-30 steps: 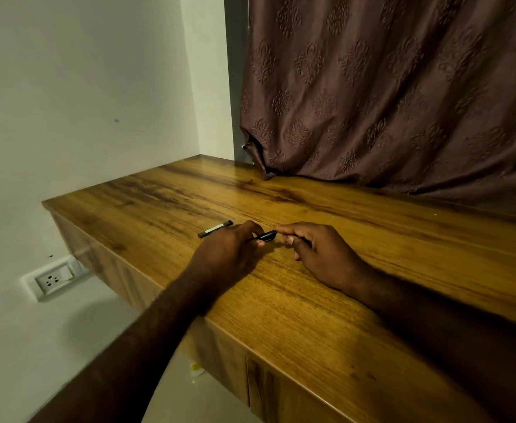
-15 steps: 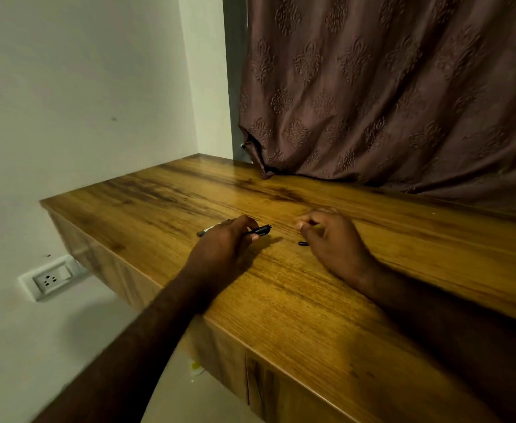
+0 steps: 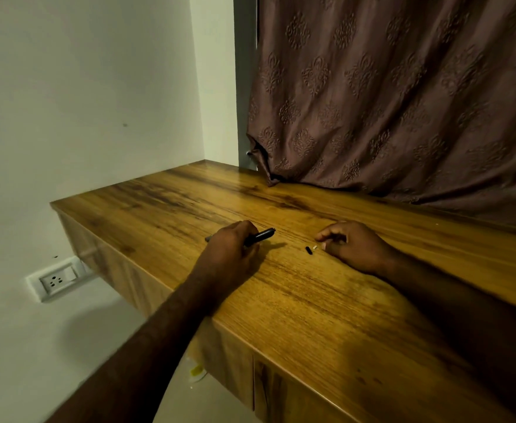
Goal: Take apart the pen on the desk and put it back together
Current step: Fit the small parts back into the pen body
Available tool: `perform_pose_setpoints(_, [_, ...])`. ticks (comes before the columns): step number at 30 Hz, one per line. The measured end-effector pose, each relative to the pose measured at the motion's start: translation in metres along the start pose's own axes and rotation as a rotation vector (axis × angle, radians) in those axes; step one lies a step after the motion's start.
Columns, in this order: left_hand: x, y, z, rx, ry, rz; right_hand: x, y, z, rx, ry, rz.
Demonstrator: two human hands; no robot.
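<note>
My left hand (image 3: 232, 248) is closed around a black pen barrel (image 3: 261, 235), whose open end points right, just above the wooden desk (image 3: 311, 300). A grey pen part (image 3: 208, 238) peeks out behind that hand on the desk. A small black piece (image 3: 308, 250) and a tiny pale piece (image 3: 314, 247) lie on the desk between the hands. My right hand (image 3: 354, 245) rests on the desk to their right, fingers loosely curled, holding nothing that I can see.
A brown patterned curtain (image 3: 403, 102) hangs behind the desk and touches its back edge. A white wall (image 3: 83, 102) closes the left side, with a socket plate (image 3: 57, 279) low down. The desk's front edge (image 3: 281, 355) runs diagonally below my arms.
The hands were together on the pen; they have drawn apart. The right hand has moved right and left small pieces on the desk. The left hand keeps the barrel.
</note>
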State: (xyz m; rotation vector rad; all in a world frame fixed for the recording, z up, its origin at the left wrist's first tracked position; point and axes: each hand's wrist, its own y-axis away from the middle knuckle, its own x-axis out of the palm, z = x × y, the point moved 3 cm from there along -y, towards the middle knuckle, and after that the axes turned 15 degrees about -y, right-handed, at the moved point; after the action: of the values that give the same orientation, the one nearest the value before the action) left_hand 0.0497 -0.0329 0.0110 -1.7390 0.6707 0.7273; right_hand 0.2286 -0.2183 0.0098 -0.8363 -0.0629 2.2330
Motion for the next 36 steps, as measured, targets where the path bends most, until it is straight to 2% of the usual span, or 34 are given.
perform_pose_setpoints(8, [0.002, -0.001, 0.001, 0.099, -0.005, 0.026, 0.007, -0.004, 0.001, -0.066, 0.105, 0.049])
perform_pose_setpoints(13, [-0.002, -0.002, -0.003, 0.107, 0.05, 0.024, 0.011, 0.001, 0.006, -0.086, 0.132, 0.0])
perform_pose_setpoints(16, [0.001, -0.001, 0.001, 0.049, 0.052, 0.034, 0.009, 0.005, 0.011, -0.096, 0.023, -0.138])
perform_pose_setpoints(20, [0.001, 0.001, -0.001, 0.049, 0.046, 0.05, 0.016, 0.009, 0.024, -0.072, -0.276, -0.258])
perform_pose_setpoints(28, [0.005, 0.0, 0.001, 0.131, -0.035, 0.042, 0.038, 0.024, 0.042, -0.05, -0.51, -0.188])
perform_pose_setpoints(36, [-0.002, 0.001, -0.008, 0.204, 0.018, -0.005, 0.051, 0.028, 0.052, -0.09, -0.478, -0.084])
